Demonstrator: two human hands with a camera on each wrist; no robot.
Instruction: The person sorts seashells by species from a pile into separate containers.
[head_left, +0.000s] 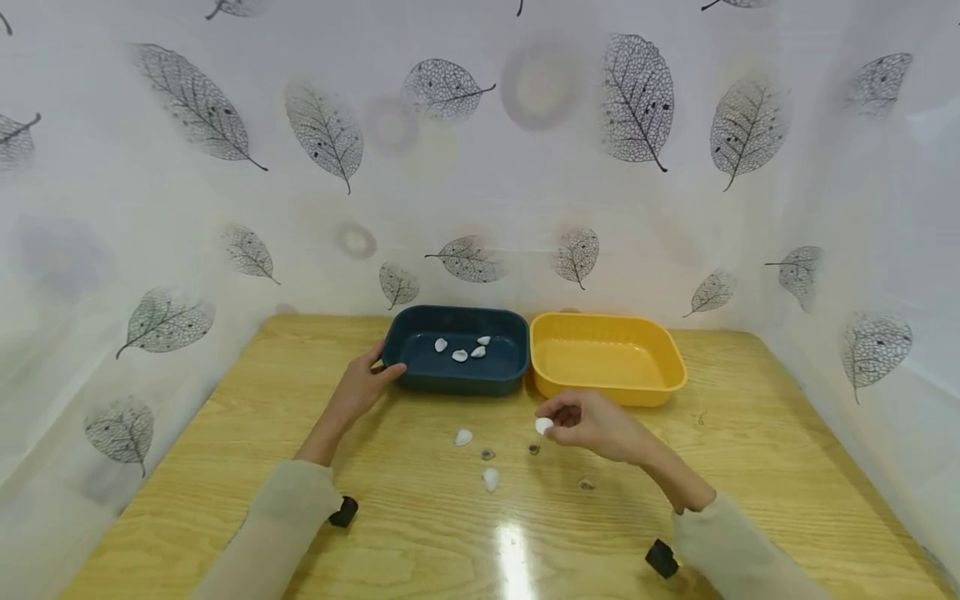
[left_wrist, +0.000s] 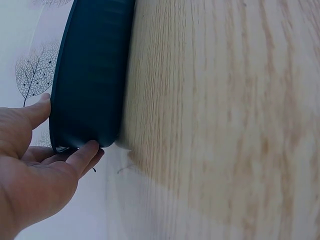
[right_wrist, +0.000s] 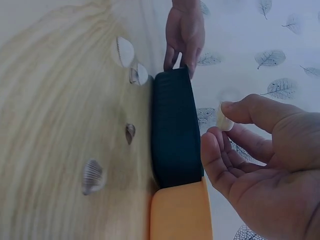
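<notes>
My left hand (head_left: 360,388) holds the left end of a dark blue plastic bin (head_left: 461,387), its thumb at the rim in the left wrist view. Several pale seashells (head_left: 460,356) lie inside that bin. Between thumb and fingertips, my right hand (head_left: 603,427) pinches a white seashell (right_wrist: 225,121), raised over the table in front of the two bins. Below and left of this hand, a white shell (head_left: 463,437) and another white shell (head_left: 491,479) lie on the wood. Smaller brownish shells (head_left: 487,454) are scattered near them, one of them (head_left: 586,484) farther right.
A yellow bin (head_left: 607,394) stands right beside the dark blue one, with no shells visible in it. Both are near the back edge of the wooden table (head_left: 420,533). A leaf-print curtain (head_left: 480,167) hangs behind and along both sides.
</notes>
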